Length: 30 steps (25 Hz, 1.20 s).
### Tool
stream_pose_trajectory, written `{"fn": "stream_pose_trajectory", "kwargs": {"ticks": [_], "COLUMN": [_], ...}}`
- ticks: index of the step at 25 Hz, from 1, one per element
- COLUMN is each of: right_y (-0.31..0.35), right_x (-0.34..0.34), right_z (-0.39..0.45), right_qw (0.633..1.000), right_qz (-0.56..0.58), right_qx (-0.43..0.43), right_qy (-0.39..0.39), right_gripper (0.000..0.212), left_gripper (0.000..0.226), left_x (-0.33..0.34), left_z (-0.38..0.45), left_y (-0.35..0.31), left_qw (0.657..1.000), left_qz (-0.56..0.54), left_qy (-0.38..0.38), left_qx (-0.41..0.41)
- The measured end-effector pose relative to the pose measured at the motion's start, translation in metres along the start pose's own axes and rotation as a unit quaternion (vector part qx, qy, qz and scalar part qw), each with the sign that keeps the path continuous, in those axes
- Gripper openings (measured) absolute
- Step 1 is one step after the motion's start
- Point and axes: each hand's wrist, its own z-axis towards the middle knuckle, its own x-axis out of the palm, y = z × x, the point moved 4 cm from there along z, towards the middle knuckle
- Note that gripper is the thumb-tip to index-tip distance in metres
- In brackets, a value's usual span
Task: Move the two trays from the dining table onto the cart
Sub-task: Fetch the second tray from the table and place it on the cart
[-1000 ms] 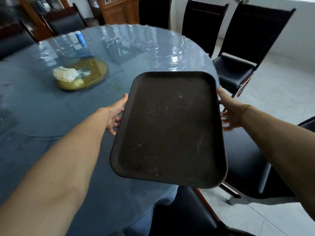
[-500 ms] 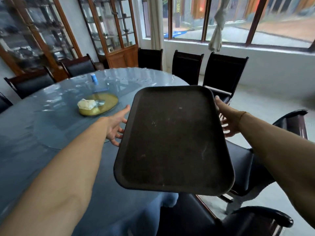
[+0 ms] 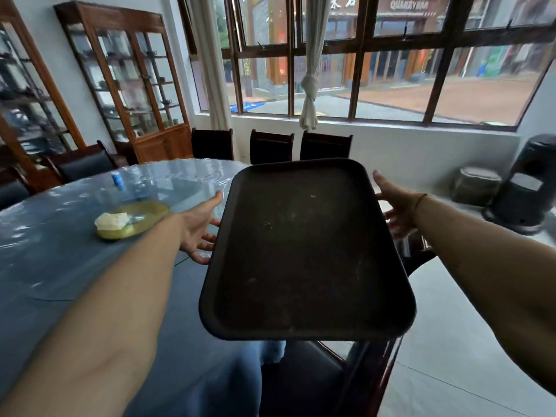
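Observation:
A dark brown rectangular tray is held level in the air over the right edge of the round dining table. My left hand grips the tray's left rim, fingers under it. On the right rim sits my right hand, its fingers also below the tray. The tray is bare. No second tray and no cart appear in this view.
The table carries a yellow plate with a white lump on it and a small blue-capped bottle. Dark chairs line the window wall, another chair stands right below the tray. Wooden glass cabinets stand left; a dark bin far right.
The view has tilted up from the table to the window wall, and the tray has risen with both hands, staying level in their grip.

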Motion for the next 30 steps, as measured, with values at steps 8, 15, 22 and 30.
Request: {"fn": "stream_pose_trajectory", "kwargs": {"ticks": [8,15,22,30], "right_y": [-0.055,-0.136,-0.248,-0.383], "right_x": [-0.099,-0.213,-0.346,-0.448], "right_z": [-0.064,-0.131,-0.247,-0.41], "right_qw": [0.993,0.972,0.931,0.862], "right_qz": [0.054,0.111,0.168,0.233], "right_qx": [0.027,0.063,0.09,0.127], "right_qy": [-0.102,-0.2,-0.311,-0.432], "right_gripper": [0.096,0.087,0.094,0.094], "left_gripper": [0.097,0.095,0.091,0.089], "left_x": [0.091,0.238,0.438,0.664], "left_z": [-0.003,-0.017,-0.078,-0.178], "left_y": [-0.046,-0.081,-0.101,-0.085], "left_qw": [0.992,0.967,0.927,0.863], "left_qz": [0.067,0.15,0.226,0.311], "left_qy": [0.099,0.195,0.285,0.379], "left_qx": [0.034,0.067,0.087,0.122]}}
